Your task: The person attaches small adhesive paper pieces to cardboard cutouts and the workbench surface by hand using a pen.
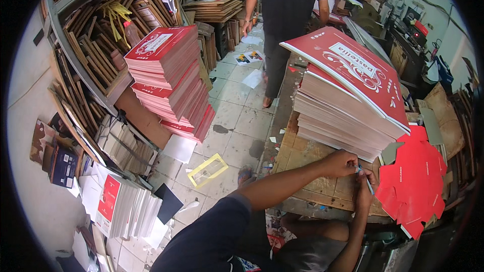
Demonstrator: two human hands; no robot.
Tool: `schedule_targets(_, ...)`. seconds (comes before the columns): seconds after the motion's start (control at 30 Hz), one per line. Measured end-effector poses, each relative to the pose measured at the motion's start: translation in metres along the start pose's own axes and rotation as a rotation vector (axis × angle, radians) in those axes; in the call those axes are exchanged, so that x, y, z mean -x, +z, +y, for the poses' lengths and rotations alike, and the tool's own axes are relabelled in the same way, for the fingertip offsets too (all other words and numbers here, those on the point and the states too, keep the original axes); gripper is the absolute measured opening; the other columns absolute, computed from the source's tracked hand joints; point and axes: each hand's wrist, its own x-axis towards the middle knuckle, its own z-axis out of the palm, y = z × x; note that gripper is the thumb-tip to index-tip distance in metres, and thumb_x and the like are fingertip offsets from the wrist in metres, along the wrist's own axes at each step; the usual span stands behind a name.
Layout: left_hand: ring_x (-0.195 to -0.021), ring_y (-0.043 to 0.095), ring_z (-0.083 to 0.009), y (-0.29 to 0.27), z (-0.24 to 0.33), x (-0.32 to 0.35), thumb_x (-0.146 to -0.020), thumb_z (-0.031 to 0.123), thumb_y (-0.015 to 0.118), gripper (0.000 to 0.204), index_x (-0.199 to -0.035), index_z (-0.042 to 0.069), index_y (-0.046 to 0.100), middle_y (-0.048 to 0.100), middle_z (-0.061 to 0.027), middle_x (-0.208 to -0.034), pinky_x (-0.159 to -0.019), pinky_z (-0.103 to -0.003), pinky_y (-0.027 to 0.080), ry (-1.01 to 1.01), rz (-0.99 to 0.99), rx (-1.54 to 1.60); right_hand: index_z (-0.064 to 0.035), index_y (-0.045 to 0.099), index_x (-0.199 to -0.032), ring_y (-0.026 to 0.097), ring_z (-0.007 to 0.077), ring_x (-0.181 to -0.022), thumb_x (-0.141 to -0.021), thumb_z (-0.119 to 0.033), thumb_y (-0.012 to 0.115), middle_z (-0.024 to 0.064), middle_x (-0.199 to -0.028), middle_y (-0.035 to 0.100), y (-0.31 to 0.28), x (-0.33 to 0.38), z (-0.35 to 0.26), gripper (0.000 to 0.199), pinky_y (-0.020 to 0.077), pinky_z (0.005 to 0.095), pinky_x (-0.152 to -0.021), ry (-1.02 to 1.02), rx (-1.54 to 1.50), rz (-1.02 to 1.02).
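My left hand [341, 163] and my right hand [366, 185] meet over the near edge of a wooden worktable [315, 189]. A thin light-blue tool [370, 187], possibly a pen or a slim cutter, sits in my right hand. The curled fingers of my left hand pinch at its upper end; its exact kind is too small to make out. Just beyond my hands rises a tall stack of red printed cardboard sheets [348, 116], its top sheets lying askew. Flat red die-cut cardboard pieces [413, 181] lie to the right of my right hand.
Another stack of red printed sheets [169, 80] stands on the left, before a shelf of wooden frames [96, 45]. A person [290, 15] stands in the aisle beyond the table. Bound white bundles [128, 209] and a yellow-edged frame [207, 170] lie on the tiled floor [229, 141].
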Motion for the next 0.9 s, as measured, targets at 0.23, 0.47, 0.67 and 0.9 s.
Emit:
schedule_targets(0.23,-0.067,0.056,-0.0142,0.0,0.001,-0.001,-0.082,0.022,0.069,0.02,-0.087,0.002,0.064,0.062,-0.0064,-0.073,-0.062,-0.031,0.046,-0.016,-0.011,0.015,-0.0005,0.066,-0.098,0.049,0.0046,-0.076,-0.092,-0.017,0.065,-0.0018,-0.085,0.062,-0.003,-0.002,0.006,0.018,0.0392,0.0202,-0.07,-0.018,0.051,0.0)
schedule_targets(0.47,-0.066,0.057,-0.0133,0.001,0.006,-0.001,-0.082,0.022,0.07,0.02,-0.086,0.002,0.064,0.062,-0.0062,-0.072,-0.061,-0.03,0.047,-0.056,-0.02,0.023,-0.0009,0.066,-0.097,0.046,0.0048,-0.071,-0.091,-0.017,0.066,-0.0037,-0.079,0.057,-0.007,-0.003,0.011,0.017,0.0361,0.0201,-0.065,-0.01,0.018,-0.001)
schedule_targets(0.67,-0.066,0.055,-0.0105,0.003,0.006,-0.001,-0.083,0.021,0.07,0.02,-0.087,0.003,0.064,0.061,-0.0042,-0.07,-0.061,-0.03,0.046,-0.035,0.03,0.043,-0.0025,0.065,-0.097,0.047,0.005,-0.073,-0.09,-0.017,0.067,-0.0036,-0.08,0.058,-0.007,-0.002,0.011,0.015,0.0377,0.0205,-0.067,0.026,0.025,0.037)
schedule_targets(0.9,-0.065,0.053,-0.0078,0.003,-0.003,-0.006,-0.089,0.021,0.067,0.018,-0.091,0.003,0.063,0.062,-0.0017,-0.073,-0.061,-0.026,0.045,-0.036,0.059,0.088,-0.0014,0.063,-0.106,0.052,0.007,-0.08,-0.091,-0.013,0.064,-0.0018,-0.085,0.061,-0.015,-0.006,0.017,0.019,0.0422,0.0222,-0.074,-0.008,0.0,0.015)
